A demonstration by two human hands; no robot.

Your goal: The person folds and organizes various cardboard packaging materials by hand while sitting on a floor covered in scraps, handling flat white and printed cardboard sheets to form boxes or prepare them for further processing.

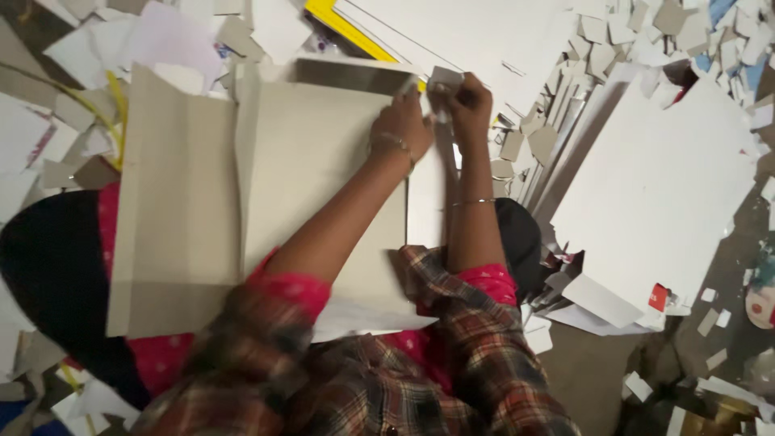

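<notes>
I am observing both hands at upper centre: left hand (401, 121) pressing the grey cardboard sheet (315, 186), right hand (471, 101) pinching its small corner scrap (444, 78). Scrap partly detached; remaining edges untrimmed.

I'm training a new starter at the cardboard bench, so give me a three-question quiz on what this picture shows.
1. True or false: both hands work at the far corner of the grey folded board.
2. What does the right hand pinch? A) scissors B) a small pale scrap C) a yellow strip
3. What does the person wear on each wrist?

Key
1. True: the left hand presses on the board's corner and the right hand is beside it.
2. B.
3. A thin bangle; a second one sits on the left wrist.
</notes>
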